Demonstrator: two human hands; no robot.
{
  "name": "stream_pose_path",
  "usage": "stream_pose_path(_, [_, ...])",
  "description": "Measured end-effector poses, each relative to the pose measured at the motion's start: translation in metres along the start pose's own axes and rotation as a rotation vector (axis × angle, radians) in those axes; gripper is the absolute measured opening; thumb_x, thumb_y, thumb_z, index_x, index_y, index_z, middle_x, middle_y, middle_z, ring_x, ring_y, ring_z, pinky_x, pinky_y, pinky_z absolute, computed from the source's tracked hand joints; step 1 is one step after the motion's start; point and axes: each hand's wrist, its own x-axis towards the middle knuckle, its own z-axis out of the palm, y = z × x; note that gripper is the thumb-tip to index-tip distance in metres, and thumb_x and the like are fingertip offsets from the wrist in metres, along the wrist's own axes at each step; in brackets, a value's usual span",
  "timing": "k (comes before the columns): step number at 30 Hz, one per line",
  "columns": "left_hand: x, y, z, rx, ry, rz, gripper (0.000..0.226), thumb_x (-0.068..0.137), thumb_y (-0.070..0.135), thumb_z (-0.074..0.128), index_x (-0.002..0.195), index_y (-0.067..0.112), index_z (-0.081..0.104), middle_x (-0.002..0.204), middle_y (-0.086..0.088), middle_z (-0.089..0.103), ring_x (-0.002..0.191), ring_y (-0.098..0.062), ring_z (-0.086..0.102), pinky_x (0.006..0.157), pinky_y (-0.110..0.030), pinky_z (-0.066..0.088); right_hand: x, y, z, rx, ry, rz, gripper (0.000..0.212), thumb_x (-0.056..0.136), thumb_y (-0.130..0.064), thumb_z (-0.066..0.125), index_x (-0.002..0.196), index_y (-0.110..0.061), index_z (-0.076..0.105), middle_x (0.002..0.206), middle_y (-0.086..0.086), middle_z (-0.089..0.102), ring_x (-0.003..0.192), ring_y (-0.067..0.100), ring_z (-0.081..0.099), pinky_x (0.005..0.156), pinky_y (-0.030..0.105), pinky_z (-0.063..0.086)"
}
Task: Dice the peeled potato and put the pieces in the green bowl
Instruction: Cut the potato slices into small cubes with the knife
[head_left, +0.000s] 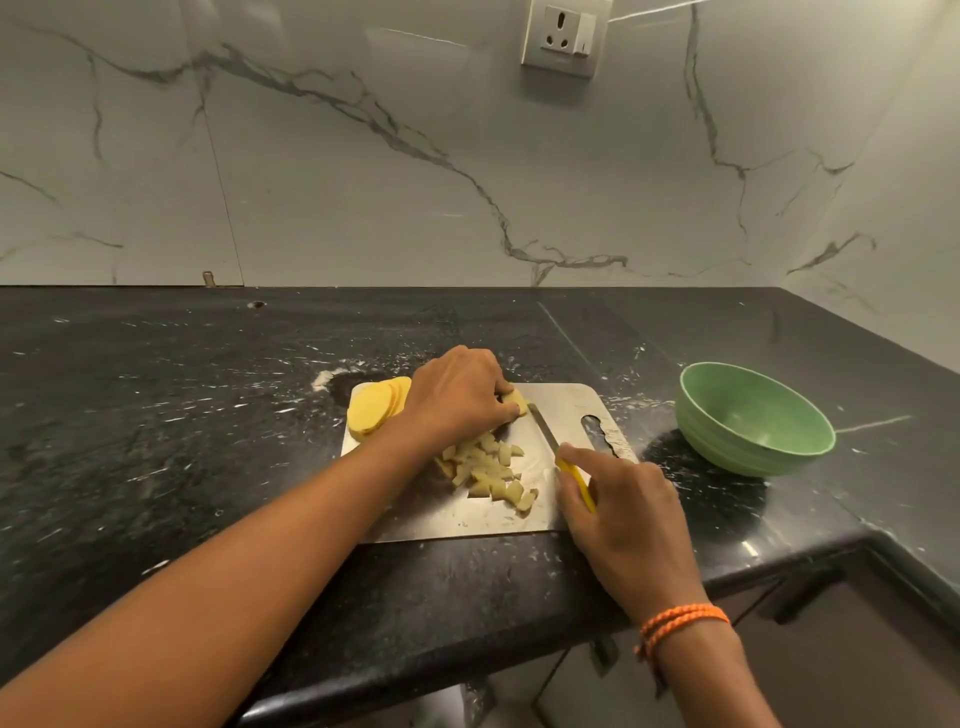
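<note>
A small potato piece (515, 401) sits on the steel cutting board (566, 402), pinched under the curled fingers of the left hand (457, 397), with the knife (558, 453) blade touching it. The right hand (621, 506) grips the knife's yellow handle. Diced potato pieces (491, 470) are heaped mid-board, a stack of potato slices (375, 405) lies at its far left corner, and the green bowl (753, 418) stands apart to the right on the black countertop (156, 415).

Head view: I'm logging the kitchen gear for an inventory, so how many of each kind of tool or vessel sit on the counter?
Cutting board: 1
Knife: 1
Green bowl: 1
Total: 3
</note>
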Motion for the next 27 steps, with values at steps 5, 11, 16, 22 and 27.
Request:
stream_pose_path(5, [0.0,-0.003,-0.012,-0.071,0.027,-0.025,0.034,0.09,0.053,0.079,0.116,0.032,0.082,0.114,0.007,0.08,0.084,-0.017,0.067,0.079,-0.038,0.061,0.01,-0.004,0.002,0.039,0.098,0.008,0.032,0.091,-0.025,0.07,0.123,-0.025,0.072,0.064,0.003,0.068,0.054,0.021,0.058,0.055,0.032,0.047])
stream_pose_path(11, [-0.002,-0.002,-0.012,-0.069,0.037,-0.029,0.03,0.088,0.051,0.082,0.11,0.031,0.084,0.106,0.01,0.081,0.074,-0.009,0.06,0.061,-0.026,0.048,0.043,-0.014,0.025,-0.017,0.018,-0.025,0.023,0.095,-0.03,0.062,0.113,-0.02,0.071,0.08,0.01,0.073,0.074,0.033,0.066,0.061,0.041,0.053])
stream_pose_path(16, [-0.002,-0.002,-0.012,-0.058,0.036,-0.019,0.031,0.088,0.052,0.081,0.112,0.032,0.083,0.106,0.011,0.08,0.078,-0.009,0.06,0.059,-0.025,0.043,0.047,-0.007,0.035,-0.064,-0.05,-0.015,0.026,0.096,-0.034,0.057,0.114,-0.02,0.07,0.092,0.009,0.075,0.087,0.033,0.067,0.068,0.042,0.054])
stream_pose_path(22, [-0.004,0.001,-0.009,-0.002,0.062,-0.058,0.031,0.087,0.054,0.08,0.11,0.034,0.083,0.099,0.01,0.08,0.085,-0.015,0.069,0.07,-0.031,0.055,0.042,-0.01,0.034,-0.048,-0.083,-0.02,0.023,0.095,-0.031,0.057,0.108,-0.016,0.07,0.087,0.007,0.074,0.081,0.032,0.066,0.068,0.043,0.054])
stream_pose_path(27, [-0.005,0.003,-0.009,-0.002,0.055,-0.053,0.033,0.089,0.054,0.079,0.112,0.031,0.083,0.098,0.01,0.08,0.081,-0.013,0.068,0.066,-0.029,0.054,0.008,-0.004,0.012,0.016,-0.067,-0.015,0.024,0.094,-0.031,0.064,0.114,-0.021,0.07,0.072,0.004,0.07,0.067,0.027,0.064,0.063,0.043,0.054])
